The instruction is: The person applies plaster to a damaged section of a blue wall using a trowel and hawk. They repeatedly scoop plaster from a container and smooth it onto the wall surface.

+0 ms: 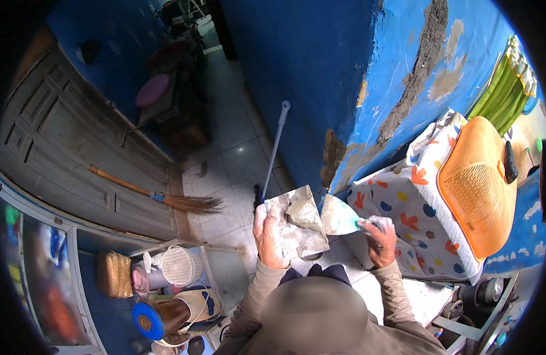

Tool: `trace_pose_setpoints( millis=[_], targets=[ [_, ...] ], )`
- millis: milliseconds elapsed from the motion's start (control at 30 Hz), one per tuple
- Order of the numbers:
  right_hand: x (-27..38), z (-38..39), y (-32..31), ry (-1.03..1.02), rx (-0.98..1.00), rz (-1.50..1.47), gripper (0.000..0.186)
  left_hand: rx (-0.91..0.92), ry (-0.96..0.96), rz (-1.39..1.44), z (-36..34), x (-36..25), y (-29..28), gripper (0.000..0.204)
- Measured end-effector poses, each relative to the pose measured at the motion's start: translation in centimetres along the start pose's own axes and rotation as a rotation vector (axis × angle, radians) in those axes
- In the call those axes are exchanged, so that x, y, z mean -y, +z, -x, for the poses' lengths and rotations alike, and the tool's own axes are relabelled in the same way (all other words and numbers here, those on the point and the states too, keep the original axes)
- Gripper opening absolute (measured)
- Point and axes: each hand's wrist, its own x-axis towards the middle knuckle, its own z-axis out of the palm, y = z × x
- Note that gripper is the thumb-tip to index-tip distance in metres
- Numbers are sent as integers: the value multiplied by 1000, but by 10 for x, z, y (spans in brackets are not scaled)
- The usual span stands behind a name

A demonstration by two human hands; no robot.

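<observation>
Blurred patch covers the lower middle, hiding part of the person's torso (397,336); the passage floor (231,160) fades into dark at upper left, clutter there hard to make out. Left hand (268,238): fingers closed on the left edge of a square, stained board (294,241), thumb on the upper face, other fingertips mostly out of sight beneath. Board is up in front of the body, slightly askew, carrying a lump of grey paste (304,214). Right hand (380,241): fingers curled around a scraper (339,217), covering most of its handle; wide blade points left, right beside the paste, contact unclear. Both sleeved forearms reach up from the lower edge, hands well apart, near the corner of a patched blue wall (320,65).
</observation>
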Motion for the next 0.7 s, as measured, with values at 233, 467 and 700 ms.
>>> trace_pose_setpoints(
  millis=[233,467,700],
  targets=[
    [28,-40,-76,-201,-99,291,44,27,-8,-8,-10,11,-8,21],
    [81,-76,-129,-299,111,677,46,141,-31,40,-37,8,-7,22],
    [140,-126,-141,-517,240,866,35,244,-63,-93,-68,-12,-11,24]
  ],
)
